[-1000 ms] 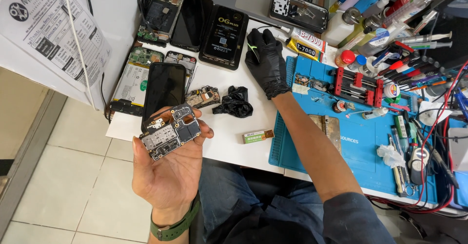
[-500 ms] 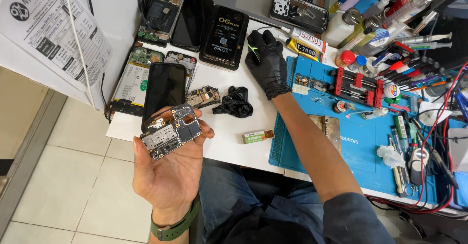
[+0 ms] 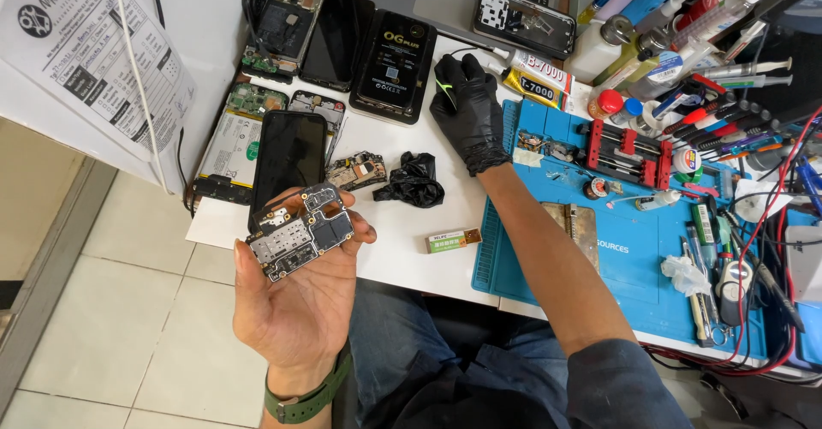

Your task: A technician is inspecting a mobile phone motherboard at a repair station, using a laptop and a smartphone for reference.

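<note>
Left hand (image 3: pixel 295 296) grip around a circuit board (image 3: pixel 301 230); gloved right hand (image 3: pixel 469 112) seemingly closed on desk (image 3: pixel 402 241) clutter

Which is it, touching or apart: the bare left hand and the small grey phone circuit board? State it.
Touching. The head view shows the small grey phone circuit board lying on the fingers of the bare left hand, palm up, thumb pressed against its right edge.

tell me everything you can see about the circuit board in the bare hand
The circuit board is a small, irregular phone mainboard, dark with silvery metal shields and a few lighter tray-like parts. It lies component side up, roughly flat and slanted, across the fingers of the left hand, palm up, held off the front edge of the white table. The thumb tip touches its right edge. Nothing else touches it.
</note>
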